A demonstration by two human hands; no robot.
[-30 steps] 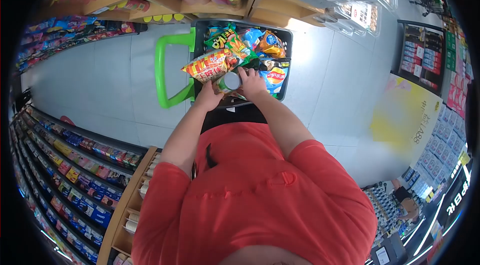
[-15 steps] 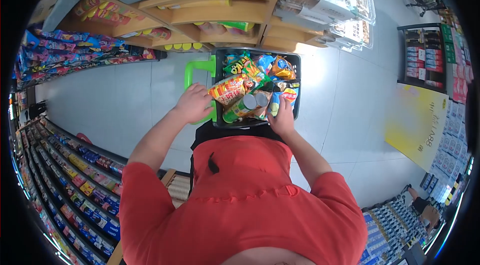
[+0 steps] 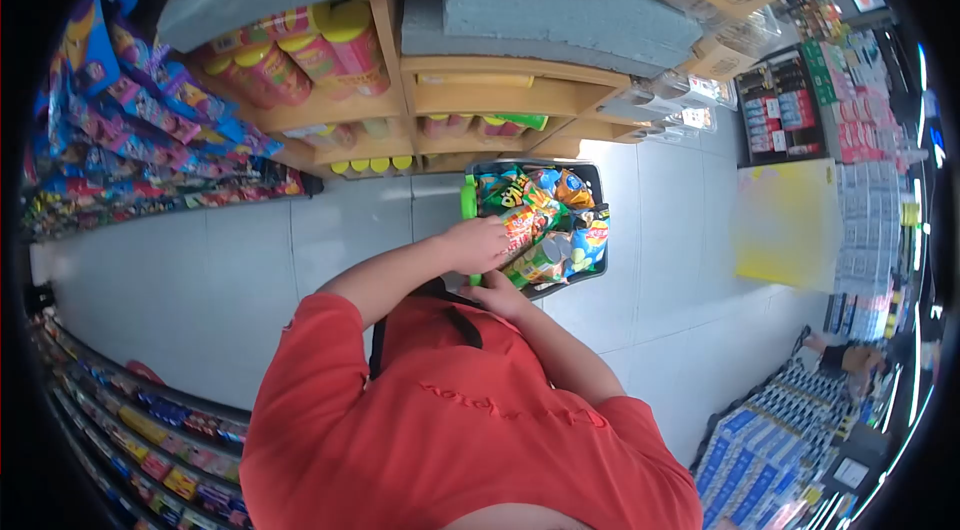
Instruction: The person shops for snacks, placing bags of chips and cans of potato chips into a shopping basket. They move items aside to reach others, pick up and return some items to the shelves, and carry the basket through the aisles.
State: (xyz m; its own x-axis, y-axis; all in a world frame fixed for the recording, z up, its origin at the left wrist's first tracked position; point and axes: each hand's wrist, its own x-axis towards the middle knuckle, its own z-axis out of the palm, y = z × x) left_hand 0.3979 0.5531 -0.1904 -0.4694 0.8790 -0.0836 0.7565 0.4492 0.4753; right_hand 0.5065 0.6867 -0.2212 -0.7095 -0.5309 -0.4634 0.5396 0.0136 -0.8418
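Note:
A black shopping basket (image 3: 597,265) full of snack bags stands on the floor before me, its green handle (image 3: 469,205) folded to the left side. My left hand (image 3: 478,244) lies over the handle side, at the edge of a red and yellow bag (image 3: 520,227); its fingers are curled, and what they hold is hidden. My right hand (image 3: 497,296) is at the near left corner, its fingers bent round the lower end of the green handle. A green can (image 3: 535,262) and a blue bag (image 3: 590,240) lie in the basket near my right hand.
Wooden shelves (image 3: 510,95) with pink and yellow canisters (image 3: 350,45) rise just beyond the basket. Hanging snack bags (image 3: 140,95) are at the left. A yellow board (image 3: 787,220) stands at the right, and a person (image 3: 850,358) is at the far right.
My right hand has left the blue bag and moved left to the handle corner. My left hand has come closer to it, and the view has shifted, with the basket now further right.

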